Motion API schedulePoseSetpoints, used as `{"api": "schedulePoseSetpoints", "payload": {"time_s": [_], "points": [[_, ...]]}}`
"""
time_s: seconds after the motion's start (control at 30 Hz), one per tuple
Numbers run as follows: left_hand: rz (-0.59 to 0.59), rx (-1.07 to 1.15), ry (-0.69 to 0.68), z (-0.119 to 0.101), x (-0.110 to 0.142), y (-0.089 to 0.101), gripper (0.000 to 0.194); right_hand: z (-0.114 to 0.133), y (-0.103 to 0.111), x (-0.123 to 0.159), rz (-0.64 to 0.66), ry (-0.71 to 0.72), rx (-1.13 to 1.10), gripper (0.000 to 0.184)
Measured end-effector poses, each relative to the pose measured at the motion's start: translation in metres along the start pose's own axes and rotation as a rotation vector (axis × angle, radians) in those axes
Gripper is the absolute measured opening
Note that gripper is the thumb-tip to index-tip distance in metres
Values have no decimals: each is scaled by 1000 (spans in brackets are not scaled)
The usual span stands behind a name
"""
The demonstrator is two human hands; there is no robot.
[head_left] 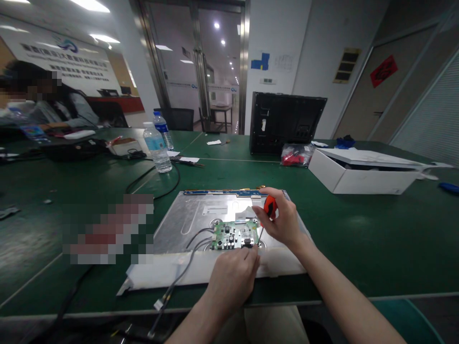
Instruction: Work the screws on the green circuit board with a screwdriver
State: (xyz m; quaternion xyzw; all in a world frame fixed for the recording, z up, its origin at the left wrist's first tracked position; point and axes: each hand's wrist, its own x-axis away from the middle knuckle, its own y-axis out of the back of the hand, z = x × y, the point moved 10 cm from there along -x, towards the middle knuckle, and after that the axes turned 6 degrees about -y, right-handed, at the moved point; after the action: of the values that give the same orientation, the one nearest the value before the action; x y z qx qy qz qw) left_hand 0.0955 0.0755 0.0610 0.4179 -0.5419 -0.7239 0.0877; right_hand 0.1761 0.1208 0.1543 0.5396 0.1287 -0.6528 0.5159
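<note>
A screwdriver (270, 206) with a red and black handle is gripped in my right hand (285, 220), its thin shaft slanting down to the lower right corner of a green circuit board (233, 233). My left hand (234, 272) is closed at the board's near edge, fingertips beside the screwdriver's tip; whether they pinch anything is hidden. The board sits on the silver metal back of a display panel (179, 224), which lies flat on the table. Grey cables (195, 249) run from the board's left side over a whitish strip along the panel's near edge. A blue strip board (218, 193) lines the far edge.
Two water bottles (158, 148) stand at the back left, near black cables. A black monitor housing (287, 122), a bag with red contents (297, 155) and a white box (362, 172) are at the back right of the green table (362, 239). A person (46, 100) sits far left.
</note>
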Motion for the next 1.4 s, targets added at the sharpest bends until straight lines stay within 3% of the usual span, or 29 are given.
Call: {"api": "schedulePoseSetpoints", "payload": {"time_s": [0.2, 0.5, 0.73, 1.07, 1.4], "points": [[-6, -2, 2, 1, -1, 1, 15, 0, -2, -2, 100, -29, -105, 34], [-5, -4, 0, 0, 1, 0, 18, -2, 2, -1, -21, -9, 4, 25], [2, -3, -3, 0, 1, 1, 19, -2, -1, -2, 86, -33, -106, 35], [-10, -6, -6, 0, 1, 1, 19, -5, -1, -1, 20, -41, -8, 23], [5, -17, 0, 0, 0, 2, 18, 1, 6, -5, -23, -8, 37, 35]]}}
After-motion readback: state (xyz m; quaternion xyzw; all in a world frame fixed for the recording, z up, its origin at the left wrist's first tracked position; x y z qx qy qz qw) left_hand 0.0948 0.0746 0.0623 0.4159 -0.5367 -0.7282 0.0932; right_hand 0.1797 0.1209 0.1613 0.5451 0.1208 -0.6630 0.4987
